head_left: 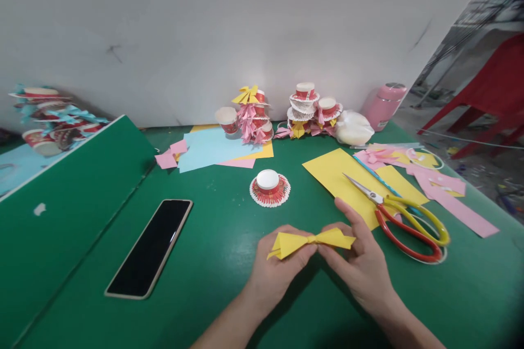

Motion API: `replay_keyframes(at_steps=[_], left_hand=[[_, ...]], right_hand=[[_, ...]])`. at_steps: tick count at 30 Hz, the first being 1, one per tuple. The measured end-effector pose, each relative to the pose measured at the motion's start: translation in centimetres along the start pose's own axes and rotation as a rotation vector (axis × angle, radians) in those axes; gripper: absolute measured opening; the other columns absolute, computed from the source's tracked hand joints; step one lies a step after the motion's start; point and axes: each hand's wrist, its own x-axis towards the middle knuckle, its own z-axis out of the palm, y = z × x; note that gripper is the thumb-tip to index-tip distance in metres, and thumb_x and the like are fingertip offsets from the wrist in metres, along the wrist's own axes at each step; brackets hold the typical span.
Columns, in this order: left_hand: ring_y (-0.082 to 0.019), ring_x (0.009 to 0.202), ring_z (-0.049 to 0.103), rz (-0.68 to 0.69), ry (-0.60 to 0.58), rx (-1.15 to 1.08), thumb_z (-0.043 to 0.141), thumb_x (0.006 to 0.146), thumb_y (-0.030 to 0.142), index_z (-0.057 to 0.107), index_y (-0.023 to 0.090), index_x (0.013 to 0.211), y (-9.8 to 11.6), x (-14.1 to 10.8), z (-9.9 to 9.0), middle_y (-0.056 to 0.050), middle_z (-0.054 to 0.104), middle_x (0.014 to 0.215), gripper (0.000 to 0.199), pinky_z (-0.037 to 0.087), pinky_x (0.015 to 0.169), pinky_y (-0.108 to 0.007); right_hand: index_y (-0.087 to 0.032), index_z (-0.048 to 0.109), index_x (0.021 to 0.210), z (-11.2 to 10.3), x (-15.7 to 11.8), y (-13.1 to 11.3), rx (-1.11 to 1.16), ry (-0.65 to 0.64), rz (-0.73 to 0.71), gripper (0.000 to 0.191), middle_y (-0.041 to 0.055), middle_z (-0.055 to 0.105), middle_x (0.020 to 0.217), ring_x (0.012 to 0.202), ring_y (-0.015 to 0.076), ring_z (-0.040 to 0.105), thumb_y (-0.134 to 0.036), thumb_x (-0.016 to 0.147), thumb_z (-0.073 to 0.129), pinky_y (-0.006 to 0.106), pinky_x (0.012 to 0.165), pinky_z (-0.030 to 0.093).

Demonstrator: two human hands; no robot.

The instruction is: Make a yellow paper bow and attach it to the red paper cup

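A folded yellow paper bow point(313, 239) is held above the green table between both hands. My left hand point(278, 262) pinches its left half and centre, with the thumb along the lower edge. From the other side, my right hand point(358, 262) grips the bow near its middle and right wing, one finger raised away from it. Beyond the hands sits a small hat-like piece point(270, 188), made of a red and white paper cup with its wall cut into a fringed brim. Scissors point(403, 215) with one red and one yellow handle lie right of my right hand, on yellow paper point(333, 172).
A black-screened phone point(149, 251) lies at left. Blue paper point(213, 147), a cup point(227, 120) and decorated cup pieces point(256, 114) stand along the back. Pink paper strips point(454, 202), a blue pencil-like stick point(376, 174) and a pink bottle point(385, 106) are at right. A low green divider point(82, 191) borders the left.
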Motion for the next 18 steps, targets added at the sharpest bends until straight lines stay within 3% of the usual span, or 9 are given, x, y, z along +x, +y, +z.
replay_keyframes(at_steps=[8,18], left_hand=[[-0.016,0.068,0.055,0.163,0.003,0.062,0.065,0.070,0.018,0.069,0.017,0.072,-0.23,-0.07,-0.16,-0.004,0.061,0.069,0.005,0.043,0.064,-0.027],[-0.009,0.057,0.051,-0.085,0.056,-0.084,0.069,0.066,0.023,0.064,0.014,0.062,-0.06,0.11,0.29,0.001,0.059,0.059,0.010,0.041,0.054,-0.020]], right_hand=[[-0.023,0.032,0.129,0.02,-0.28,0.18,-0.098,-0.031,-0.049,0.061,0.0016,0.060,0.078,0.070,0.0160,0.059,-0.023,0.076,0.062,0.029,0.066,0.052],[-0.027,0.028,0.131,0.17,-0.38,0.34,-0.069,-0.059,-0.001,0.058,0.0014,0.057,0.078,0.067,0.0164,0.058,-0.027,0.080,0.056,0.030,0.064,0.052]])
